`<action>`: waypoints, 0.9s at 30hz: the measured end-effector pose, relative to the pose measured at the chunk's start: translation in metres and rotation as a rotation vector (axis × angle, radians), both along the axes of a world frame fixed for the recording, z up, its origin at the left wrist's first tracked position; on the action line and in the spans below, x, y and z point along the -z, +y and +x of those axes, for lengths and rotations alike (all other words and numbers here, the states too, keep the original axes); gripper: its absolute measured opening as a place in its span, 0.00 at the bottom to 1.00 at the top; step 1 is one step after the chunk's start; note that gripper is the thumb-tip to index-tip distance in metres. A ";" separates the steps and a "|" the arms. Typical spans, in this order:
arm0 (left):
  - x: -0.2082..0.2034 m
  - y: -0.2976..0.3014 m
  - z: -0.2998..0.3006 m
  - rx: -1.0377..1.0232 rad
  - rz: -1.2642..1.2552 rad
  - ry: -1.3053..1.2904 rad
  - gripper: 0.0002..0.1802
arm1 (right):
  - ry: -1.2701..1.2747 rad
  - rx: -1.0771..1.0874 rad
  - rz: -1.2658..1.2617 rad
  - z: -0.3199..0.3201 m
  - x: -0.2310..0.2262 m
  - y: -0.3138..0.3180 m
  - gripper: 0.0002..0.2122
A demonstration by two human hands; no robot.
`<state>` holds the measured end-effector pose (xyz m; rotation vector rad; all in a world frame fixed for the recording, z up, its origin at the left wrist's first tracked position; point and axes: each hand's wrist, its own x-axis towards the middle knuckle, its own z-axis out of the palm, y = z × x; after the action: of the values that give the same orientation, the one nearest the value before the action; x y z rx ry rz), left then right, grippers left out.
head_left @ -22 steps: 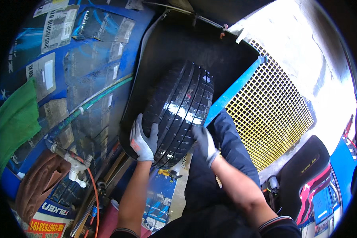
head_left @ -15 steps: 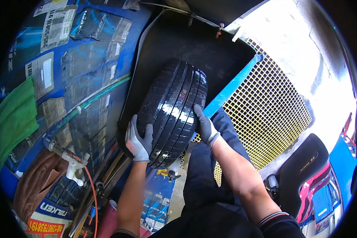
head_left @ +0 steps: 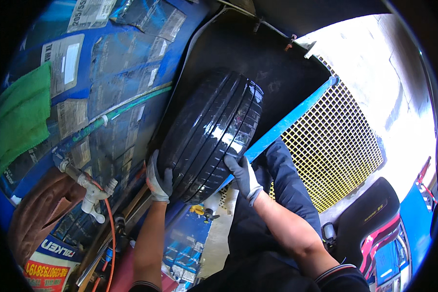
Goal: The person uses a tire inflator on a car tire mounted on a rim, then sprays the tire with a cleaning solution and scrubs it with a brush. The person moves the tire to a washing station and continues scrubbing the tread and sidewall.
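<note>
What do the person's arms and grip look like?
The left grip and right grip are in gloves with dark grey fingers and paler backs; the left has a reddish mark. Forearms are bare. The short black sleeves have thin pale edge stripes.

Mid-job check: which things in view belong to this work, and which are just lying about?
Likely in the work:
tyre, shiny and black
left hand and right hand, on the tyre
black tub behind it

Apparently just lying about:
green cloth, far left
brown cloth below it
yellow grating, right of the blue bar
</note>
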<state>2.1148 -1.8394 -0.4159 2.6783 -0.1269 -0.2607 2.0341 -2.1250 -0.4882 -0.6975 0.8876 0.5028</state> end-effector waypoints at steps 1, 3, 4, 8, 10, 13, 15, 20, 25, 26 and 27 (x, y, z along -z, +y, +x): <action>0.002 0.010 -0.005 0.010 -0.007 -0.002 0.38 | -0.089 0.029 -0.046 -0.005 -0.005 0.004 0.31; 0.007 0.029 -0.017 0.028 -0.011 0.018 0.41 | -0.029 -0.003 0.015 -0.008 -0.014 0.007 0.32; 0.010 0.039 -0.022 0.040 -0.018 0.024 0.42 | -0.033 0.002 0.019 -0.005 -0.016 0.006 0.32; 0.014 0.077 -0.045 0.139 0.072 0.094 0.46 | 0.044 0.030 -0.116 0.026 -0.007 -0.017 0.28; 0.010 0.089 -0.056 0.167 0.101 0.148 0.46 | 0.032 0.063 -0.148 0.040 0.005 -0.032 0.26; 0.008 0.099 -0.074 0.150 0.218 0.255 0.47 | 0.076 0.002 -0.124 0.042 0.018 -0.045 0.26; 0.011 0.103 -0.088 0.121 0.265 0.318 0.47 | 0.127 -0.064 -0.140 0.033 0.020 -0.044 0.27; 0.010 0.114 -0.116 0.014 0.407 0.431 0.44 | 0.025 -0.065 -0.229 -0.001 0.000 -0.031 0.30; -0.024 0.056 -0.093 -0.335 0.210 0.355 0.38 | -0.019 -0.179 -0.327 -0.031 -0.016 -0.015 0.31; -0.028 0.029 -0.083 -0.299 0.042 0.167 0.36 | -0.017 -0.202 -0.357 -0.038 -0.017 -0.011 0.31; -0.029 -0.001 -0.072 -0.317 -0.056 0.058 0.35 | -0.048 -0.223 -0.368 -0.046 -0.019 -0.009 0.30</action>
<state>2.0426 -1.8400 -0.3864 2.5833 0.3013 -0.2293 1.9882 -2.1336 -0.4696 -1.1488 0.8709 0.5231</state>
